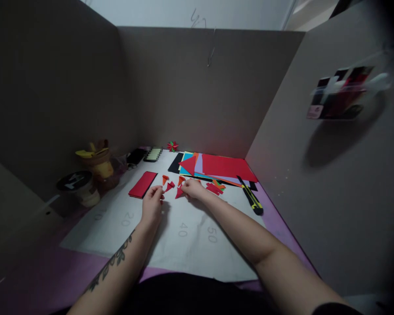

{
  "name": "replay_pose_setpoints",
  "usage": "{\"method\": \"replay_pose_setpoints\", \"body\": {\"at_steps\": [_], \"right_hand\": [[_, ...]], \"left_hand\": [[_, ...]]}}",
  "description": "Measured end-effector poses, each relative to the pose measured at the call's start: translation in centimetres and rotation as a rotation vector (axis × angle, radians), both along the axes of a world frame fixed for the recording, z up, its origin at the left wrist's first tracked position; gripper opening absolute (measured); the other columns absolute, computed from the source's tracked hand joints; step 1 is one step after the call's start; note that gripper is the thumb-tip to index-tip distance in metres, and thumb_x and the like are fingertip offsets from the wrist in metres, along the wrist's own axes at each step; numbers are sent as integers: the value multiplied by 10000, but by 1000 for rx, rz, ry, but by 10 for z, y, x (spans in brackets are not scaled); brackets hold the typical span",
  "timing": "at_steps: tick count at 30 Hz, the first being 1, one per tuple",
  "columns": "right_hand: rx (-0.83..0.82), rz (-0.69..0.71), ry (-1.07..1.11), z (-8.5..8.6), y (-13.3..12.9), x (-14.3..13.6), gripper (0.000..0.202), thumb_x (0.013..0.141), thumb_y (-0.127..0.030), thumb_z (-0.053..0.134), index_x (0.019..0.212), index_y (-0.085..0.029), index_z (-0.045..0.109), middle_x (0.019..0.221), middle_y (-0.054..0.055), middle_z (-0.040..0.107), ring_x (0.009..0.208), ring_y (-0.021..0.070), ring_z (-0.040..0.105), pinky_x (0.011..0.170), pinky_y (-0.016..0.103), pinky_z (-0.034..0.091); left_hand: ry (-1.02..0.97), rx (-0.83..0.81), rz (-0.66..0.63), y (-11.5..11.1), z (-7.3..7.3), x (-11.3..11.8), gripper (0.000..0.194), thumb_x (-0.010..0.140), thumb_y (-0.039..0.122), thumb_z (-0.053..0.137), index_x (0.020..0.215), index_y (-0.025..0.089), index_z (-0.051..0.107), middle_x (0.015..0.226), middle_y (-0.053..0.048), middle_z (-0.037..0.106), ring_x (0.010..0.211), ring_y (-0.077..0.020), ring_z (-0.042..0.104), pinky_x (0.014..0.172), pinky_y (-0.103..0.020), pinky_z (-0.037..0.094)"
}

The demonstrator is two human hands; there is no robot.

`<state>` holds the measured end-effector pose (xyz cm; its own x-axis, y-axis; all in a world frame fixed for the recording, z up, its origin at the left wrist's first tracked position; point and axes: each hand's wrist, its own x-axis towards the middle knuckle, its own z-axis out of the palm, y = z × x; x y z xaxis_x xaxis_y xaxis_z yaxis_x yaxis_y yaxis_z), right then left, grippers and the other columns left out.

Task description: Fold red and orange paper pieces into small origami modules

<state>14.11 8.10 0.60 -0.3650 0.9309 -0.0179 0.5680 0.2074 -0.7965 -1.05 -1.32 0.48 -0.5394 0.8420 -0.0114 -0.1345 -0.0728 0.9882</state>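
Observation:
My right hand [193, 189] pinches a small red folded paper triangle [178, 193] by its edge, low over the white sheet. To its left, my left hand [153, 199] has its fingers curled together; whether anything is inside them is hidden. Between the two hands lies a red folded paper piece [170, 187]. Just beyond are orange folded pieces [165, 179], one of them partly behind the right hand. Red paper strips [214, 188] lie right of my right wrist, with green and orange ones [220, 183] beside them.
A stack of red card [144, 184] lies left. Coloured sheets [228, 166] fill the back right, near a yellow-black utility knife [251, 197]. A paper star [172, 146] and a phone [153, 154] are at the back. Tubs [88, 199] stand left; grey panels [190, 87] enclose the table.

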Motion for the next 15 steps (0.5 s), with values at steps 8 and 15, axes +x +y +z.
{"method": "replay_pose_setpoints", "body": {"at_steps": [8,15], "right_hand": [[172,-185,-58,-16,-1,-12,233,648,-231,678,574,-204,459,550,-2,504,624,167,517,552,255,303],[213,74,77,-23,-40,17,77,739,-232,566,686,-184,536,649,-22,538,611,127,480,569,232,342]], "left_hand": [[-124,-2,107,-6,4,-15,315,622,369,621,861,173,560,705,21,550,544,-81,477,482,-185,354],[348,-30,103,11,18,-77,325,675,420,578,884,171,583,804,-37,617,689,-165,571,594,-255,437]]}}
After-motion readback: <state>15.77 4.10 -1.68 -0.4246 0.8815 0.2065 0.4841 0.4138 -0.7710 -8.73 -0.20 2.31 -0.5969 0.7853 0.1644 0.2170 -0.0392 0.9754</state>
